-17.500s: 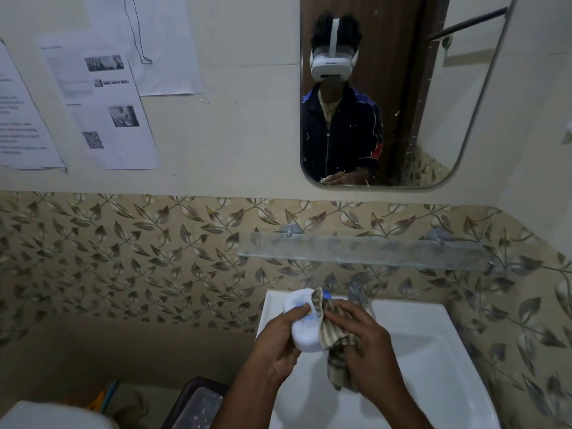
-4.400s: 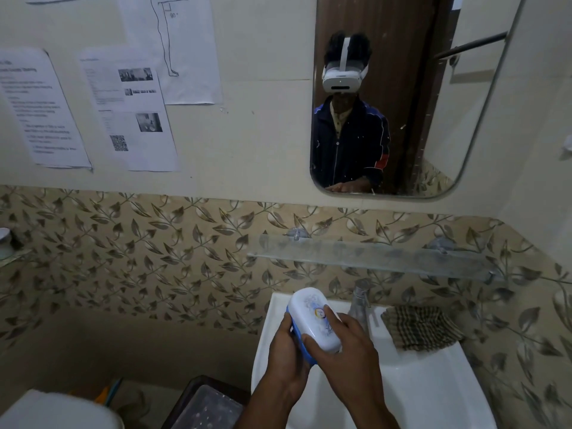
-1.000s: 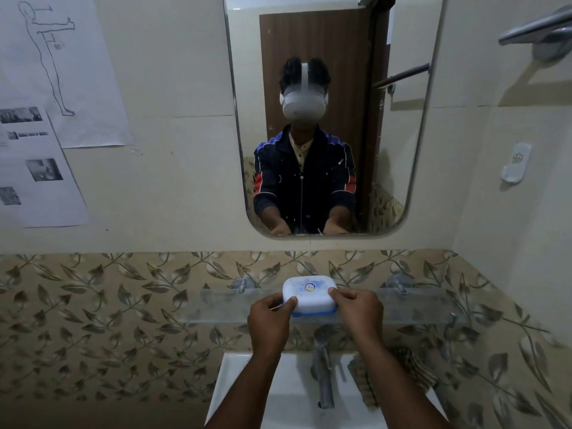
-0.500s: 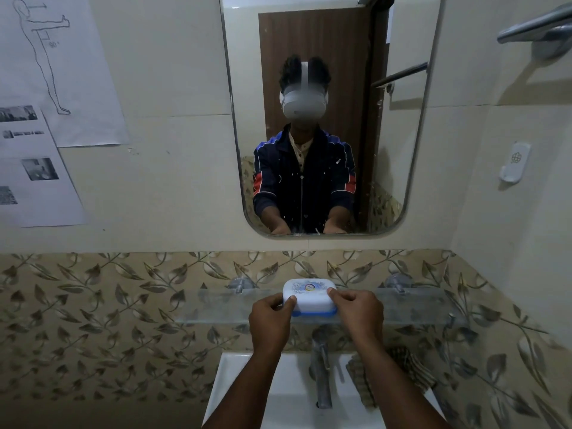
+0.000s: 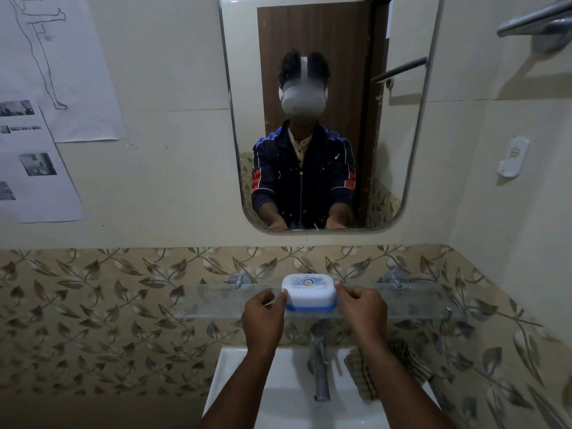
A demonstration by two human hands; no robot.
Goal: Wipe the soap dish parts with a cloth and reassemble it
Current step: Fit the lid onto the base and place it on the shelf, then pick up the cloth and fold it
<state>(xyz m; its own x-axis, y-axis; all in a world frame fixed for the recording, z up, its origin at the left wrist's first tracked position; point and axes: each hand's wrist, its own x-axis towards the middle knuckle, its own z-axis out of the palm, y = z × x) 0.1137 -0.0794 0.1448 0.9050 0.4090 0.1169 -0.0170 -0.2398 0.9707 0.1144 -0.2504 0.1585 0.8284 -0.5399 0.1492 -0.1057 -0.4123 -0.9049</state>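
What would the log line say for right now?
step: soap dish closed, on glass shelf | left hand: pinching its end | right hand: pinching other end | cloth: on sink rim

Dim, flat indoor light here, greenish-grey in cast, brightest on the pale upper wall (image 5: 173, 181) and falling off into near-black murk at the lower left corner. The towel bar (image 5: 538, 20) at top right throws a soft, broad shadow down and to the left across the wall, so the light sits high and to the right, while the mirror (image 5: 325, 119) shows a clear reflection with little glare. Wide-angle bending curves the mirror's edges and the glass shelf (image 5: 216, 301), detail is soft and grainy throughout, and the forearms at the bottom edge smear into shadow.
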